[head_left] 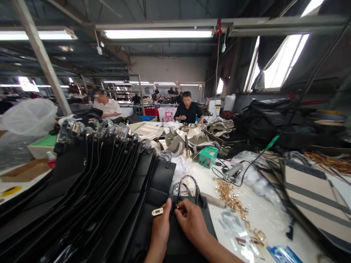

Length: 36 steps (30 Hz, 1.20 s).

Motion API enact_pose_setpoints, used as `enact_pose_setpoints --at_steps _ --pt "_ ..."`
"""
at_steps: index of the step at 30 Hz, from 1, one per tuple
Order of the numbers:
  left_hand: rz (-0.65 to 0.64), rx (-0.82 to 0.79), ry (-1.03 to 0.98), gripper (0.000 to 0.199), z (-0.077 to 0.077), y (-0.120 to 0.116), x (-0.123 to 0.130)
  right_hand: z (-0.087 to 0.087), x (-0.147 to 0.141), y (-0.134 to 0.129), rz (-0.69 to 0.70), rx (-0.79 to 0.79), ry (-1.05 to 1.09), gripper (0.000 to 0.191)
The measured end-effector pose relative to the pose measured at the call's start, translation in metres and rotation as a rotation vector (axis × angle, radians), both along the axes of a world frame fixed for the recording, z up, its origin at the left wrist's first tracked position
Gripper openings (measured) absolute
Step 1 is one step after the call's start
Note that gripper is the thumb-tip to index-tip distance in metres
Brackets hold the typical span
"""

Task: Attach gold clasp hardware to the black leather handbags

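A black bag panel (181,241) with wrapped loop handles (188,182) lies in front of me. My left hand (161,223) is closed at its left edge, with a gold metal clasp plate (157,211) held against the fingers beside the thumb. My right hand (190,221) is pinched at the top of the panel, just below the handles; a tiny gold piece (177,207) shows at the fingertips. To the left stands a long row of black panels (109,175) with plastic-wrapped handles.
Gold hardware (229,193) is scattered on the white table (219,226) at right. A green box (208,157) with cables sits beyond. Beige panels (307,186) lie far right. A person (189,111) works across the table; another (106,106) sits at left.
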<state>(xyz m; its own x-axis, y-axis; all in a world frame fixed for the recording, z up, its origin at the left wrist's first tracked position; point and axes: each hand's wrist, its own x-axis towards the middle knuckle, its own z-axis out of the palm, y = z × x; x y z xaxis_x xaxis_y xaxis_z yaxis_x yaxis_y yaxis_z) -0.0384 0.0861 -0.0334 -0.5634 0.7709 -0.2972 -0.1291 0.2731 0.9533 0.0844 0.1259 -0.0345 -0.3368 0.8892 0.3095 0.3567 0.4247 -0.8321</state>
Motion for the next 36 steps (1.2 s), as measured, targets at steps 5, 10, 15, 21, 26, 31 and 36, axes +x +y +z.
enact_pose_setpoints --at_steps 5,10,15,21,26,31,36 --pt "0.017 0.055 -0.003 0.044 0.003 -0.003 0.004 -0.001 0.001 0.000 -0.011 -0.019 -0.015 0.004" --pt "0.002 0.106 0.051 0.043 0.006 -0.005 0.008 0.002 0.003 0.003 0.000 -0.199 0.145 0.008" --pt "-0.017 0.113 0.088 0.048 0.001 -0.004 0.006 0.006 0.005 0.007 0.009 -0.346 0.259 0.013" --pt "-0.010 0.109 0.037 0.056 0.002 -0.006 0.011 0.004 0.016 0.009 0.030 -0.407 0.340 0.020" --pt "0.017 0.093 -0.018 0.058 -0.001 -0.005 0.013 -0.002 0.021 0.010 0.032 -0.433 0.319 0.026" --pt "0.019 0.104 0.012 0.053 -0.001 -0.004 0.014 -0.002 0.018 0.008 0.024 -0.402 0.279 0.029" --pt "0.019 0.117 0.040 0.051 0.003 -0.005 0.016 0.000 0.016 0.006 0.028 -0.334 0.224 0.027"
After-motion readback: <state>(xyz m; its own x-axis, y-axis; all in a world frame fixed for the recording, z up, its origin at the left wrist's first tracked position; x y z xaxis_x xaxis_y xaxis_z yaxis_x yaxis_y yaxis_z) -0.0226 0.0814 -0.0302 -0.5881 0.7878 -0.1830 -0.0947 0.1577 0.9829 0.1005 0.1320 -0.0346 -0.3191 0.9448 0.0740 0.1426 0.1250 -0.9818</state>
